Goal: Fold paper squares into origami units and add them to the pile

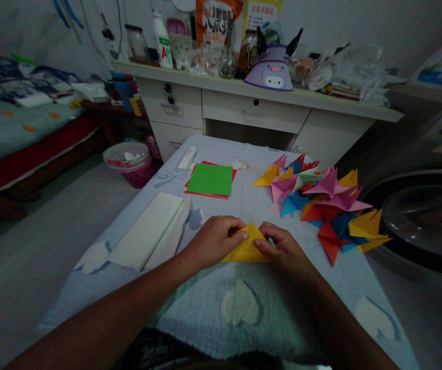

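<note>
A sheet of yellow origami paper (251, 249), folded to a triangle with its peak pointing away from me, is held between both hands just above the cloth-covered table. My left hand (219, 239) pinches its left side between thumb and fingers. On the right side, my right hand (282, 246) grips the paper with its thumb on top and fingers behind. Beyond my left hand lies a stack of square coloured paper (210, 180), green on top with red edges showing. Many folded paper cranes (327, 200) in pink, yellow, blue and red crowd the table's right side.
A folded white cloth or paper pack (149, 231) lies left of my hands. Near the far left corner rests a small white box (187, 158). A pink waste bin (128, 162) stands beside the table, a cluttered white desk (252, 110) behind, a washing machine (421, 205) at right.
</note>
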Tool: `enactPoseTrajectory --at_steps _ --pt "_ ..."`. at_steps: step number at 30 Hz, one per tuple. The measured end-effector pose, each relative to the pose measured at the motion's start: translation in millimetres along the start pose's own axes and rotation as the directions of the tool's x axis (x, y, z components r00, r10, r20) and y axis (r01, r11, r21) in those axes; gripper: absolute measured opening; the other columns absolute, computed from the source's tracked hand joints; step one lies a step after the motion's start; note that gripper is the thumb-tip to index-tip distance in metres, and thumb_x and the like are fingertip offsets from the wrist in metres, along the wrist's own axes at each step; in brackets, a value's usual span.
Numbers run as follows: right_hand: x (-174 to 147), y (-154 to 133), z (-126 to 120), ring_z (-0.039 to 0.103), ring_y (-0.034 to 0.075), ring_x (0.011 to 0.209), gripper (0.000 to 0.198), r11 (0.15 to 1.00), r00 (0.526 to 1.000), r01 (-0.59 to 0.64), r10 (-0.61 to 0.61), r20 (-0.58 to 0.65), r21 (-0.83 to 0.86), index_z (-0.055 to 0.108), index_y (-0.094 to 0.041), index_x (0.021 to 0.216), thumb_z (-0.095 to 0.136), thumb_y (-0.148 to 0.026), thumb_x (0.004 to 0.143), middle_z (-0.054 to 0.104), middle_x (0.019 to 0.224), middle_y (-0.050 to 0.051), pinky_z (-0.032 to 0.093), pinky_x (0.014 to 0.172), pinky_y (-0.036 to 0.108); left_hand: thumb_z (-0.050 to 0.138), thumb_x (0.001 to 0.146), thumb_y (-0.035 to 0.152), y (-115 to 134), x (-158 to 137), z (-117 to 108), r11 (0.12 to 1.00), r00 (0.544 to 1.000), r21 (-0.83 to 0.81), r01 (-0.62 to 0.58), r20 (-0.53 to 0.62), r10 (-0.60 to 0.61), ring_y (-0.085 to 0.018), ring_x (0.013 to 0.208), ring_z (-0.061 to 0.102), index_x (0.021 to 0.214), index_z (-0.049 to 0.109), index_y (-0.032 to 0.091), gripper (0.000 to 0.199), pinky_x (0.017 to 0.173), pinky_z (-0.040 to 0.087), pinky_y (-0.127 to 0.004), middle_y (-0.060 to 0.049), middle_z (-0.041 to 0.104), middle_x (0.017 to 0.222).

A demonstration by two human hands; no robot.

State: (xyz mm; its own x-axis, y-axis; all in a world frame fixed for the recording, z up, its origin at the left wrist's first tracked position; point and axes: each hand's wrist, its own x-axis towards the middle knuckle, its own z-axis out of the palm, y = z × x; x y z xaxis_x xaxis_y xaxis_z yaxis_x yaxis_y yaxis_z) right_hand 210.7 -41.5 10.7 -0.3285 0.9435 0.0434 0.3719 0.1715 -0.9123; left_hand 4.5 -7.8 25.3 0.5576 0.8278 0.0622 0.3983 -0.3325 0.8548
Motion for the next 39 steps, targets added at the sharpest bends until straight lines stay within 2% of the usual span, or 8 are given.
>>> enactPoseTrajectory --at_steps 3,7,16,39 --pt "-1.4 -3.0 0.0 0.050 0.014 0.074 0.031 0.998 1.000 -0.024 0.024 0.002 0.057 0.062 -0.018 0.079 0.058 -0.048 0.087 0.052 0.077 0.001 0.041 0.066 0.025 0.054 0.086 0.027 -0.4 0.7 2.4 0.999 1.000 -0.046 -0.006 0.012 0.006 -0.010 0.061 0.047 0.081 0.068 0.016 0.019 0.054 0.033 -0.020 0.002 0.057 0.067" --pt "-1.9 -3.3 1.9 0.047 0.012 0.065 0.034 0.981 0.993 -0.114 0.115 0.004 0.157 0.060 -0.019 0.080 0.057 -0.053 0.086 0.051 0.071 -0.001 0.038 0.057 0.023 0.054 0.085 0.029 -4.0 0.3 5.3 0.995 1.000 -0.098 0.011 0.027 -0.008 -0.009 0.059 0.043 0.080 0.068 0.016 0.020 0.053 0.031 -0.020 0.003 0.053 0.065" --pt "1.1 3.1 6.4 0.040 0.010 0.058 0.038 0.973 0.987 -0.158 0.157 0.018 0.168 0.057 -0.019 0.074 0.060 -0.056 0.083 0.045 0.066 -0.004 0.032 0.051 0.021 0.058 0.083 0.034 -15.4 1.6 12.9 0.972 0.999 -0.229 0.046 -0.011 -0.049 -0.010 0.061 0.044 0.082 0.068 0.015 0.022 0.055 0.033 -0.021 0.003 0.054 0.066" --pt "-0.2 6.3 8.4 0.042 0.010 0.060 0.034 0.970 0.990 -0.139 0.136 0.029 0.197 0.058 -0.018 0.076 0.060 -0.050 0.086 0.047 0.067 -0.003 0.032 0.053 0.022 0.056 0.086 0.038 -17.6 -1.7 12.6 0.975 0.998 -0.215 0.056 -0.017 -0.061 -0.010 0.061 0.047 0.080 0.069 0.014 0.027 0.056 0.034 -0.022 0.002 0.057 0.065"
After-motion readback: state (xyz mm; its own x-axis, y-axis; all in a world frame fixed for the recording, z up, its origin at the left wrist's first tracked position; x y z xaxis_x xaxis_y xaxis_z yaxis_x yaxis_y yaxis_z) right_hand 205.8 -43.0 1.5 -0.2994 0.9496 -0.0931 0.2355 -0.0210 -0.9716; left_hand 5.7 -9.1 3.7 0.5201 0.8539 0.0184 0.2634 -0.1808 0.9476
